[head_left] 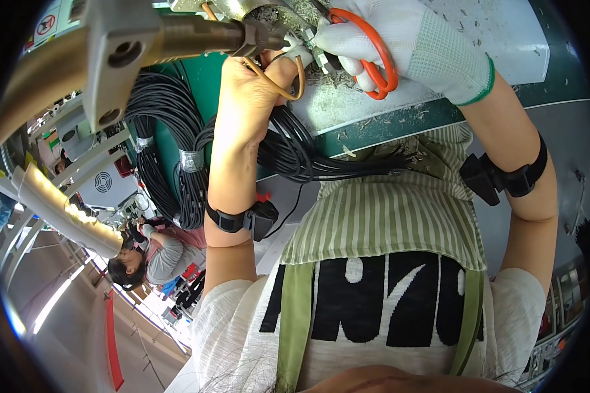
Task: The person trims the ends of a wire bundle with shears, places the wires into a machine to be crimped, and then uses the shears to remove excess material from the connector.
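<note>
My right hand [400, 42], in a white knitted glove with a green cuff, is closed round red-handled scissors [388, 62] at the top of the view. Bare-skinned up to pale-covered fingertips, my left hand [259, 82] is closed in a pinch just left of the scissors. Small pale and metallic pieces [318, 49] lie between the two hands; what exactly the left fingers hold is hidden. A bent copper-coloured rod [299, 82] curves past my left thumb. Close above that hand is the tip of a metal fixture [242, 38].
Bundled black cables [167, 111] hang over the green table [347, 137] at left, and more cables [301, 154] run along its front edge. Small clippings litter a white sheet [505, 39]. A thick metal arm [46, 85] crosses the upper left. Another person [167, 255] works farther off.
</note>
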A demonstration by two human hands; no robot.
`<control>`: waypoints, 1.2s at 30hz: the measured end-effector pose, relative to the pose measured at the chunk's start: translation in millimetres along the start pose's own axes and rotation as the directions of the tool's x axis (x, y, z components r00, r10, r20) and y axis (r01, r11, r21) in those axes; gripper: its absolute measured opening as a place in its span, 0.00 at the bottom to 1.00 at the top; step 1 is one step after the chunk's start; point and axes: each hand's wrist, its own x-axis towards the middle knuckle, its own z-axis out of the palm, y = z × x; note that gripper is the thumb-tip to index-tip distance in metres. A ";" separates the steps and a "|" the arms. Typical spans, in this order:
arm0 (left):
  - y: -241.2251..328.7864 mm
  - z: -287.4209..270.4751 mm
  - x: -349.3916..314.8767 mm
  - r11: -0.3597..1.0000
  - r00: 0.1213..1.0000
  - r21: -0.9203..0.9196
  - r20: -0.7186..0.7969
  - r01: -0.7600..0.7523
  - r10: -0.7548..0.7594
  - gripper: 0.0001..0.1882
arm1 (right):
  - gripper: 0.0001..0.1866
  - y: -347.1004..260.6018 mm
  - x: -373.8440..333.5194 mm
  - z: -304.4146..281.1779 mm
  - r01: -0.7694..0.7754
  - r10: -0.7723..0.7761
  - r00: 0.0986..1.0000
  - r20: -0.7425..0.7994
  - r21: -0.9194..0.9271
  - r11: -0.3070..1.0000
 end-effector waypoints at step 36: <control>0.6 -1.7 0.5 1.000 0.997 -0.018 -0.078 0.019 -0.020 0.03 | 0.10 -9.2 -3.3 7.4 -0.012 0.013 0.999 -0.044 0.013 1.000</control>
